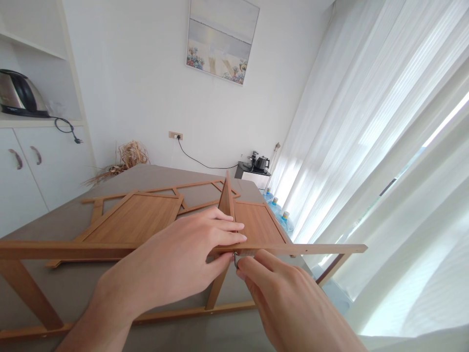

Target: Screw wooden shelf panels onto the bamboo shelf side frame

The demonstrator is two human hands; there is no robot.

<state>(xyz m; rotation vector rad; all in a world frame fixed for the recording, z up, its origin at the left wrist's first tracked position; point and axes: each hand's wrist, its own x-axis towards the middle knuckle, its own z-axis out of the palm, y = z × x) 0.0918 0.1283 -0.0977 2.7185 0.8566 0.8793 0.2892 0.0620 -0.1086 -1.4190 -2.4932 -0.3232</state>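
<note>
Your left hand reaches in from the lower left of the frame, its fingers closed over the long near rail of a wooden frame, on top and against the near side, with the thumb tip just beside a small bent metal key. Your right hand comes from the lower right, thumb and fingers pinched shut on that key, which meets the near face of the rail just below the middle of the picture. The wooden frame stretches across the lower part of the frame, with crosspieces running down to a second rail.

Behind the joint, an upright panel stands on edge, pointing away from you. A framed flat panel lies at centre left, and a second panel lies right of the upright one. An open wooden frame lies farther back. All these rest on the grey-brown counter.

At the upper left sits a steel kettle; a picture hangs at top centre. White curtains fill the right side, with blue water bottles near their foot.
</note>
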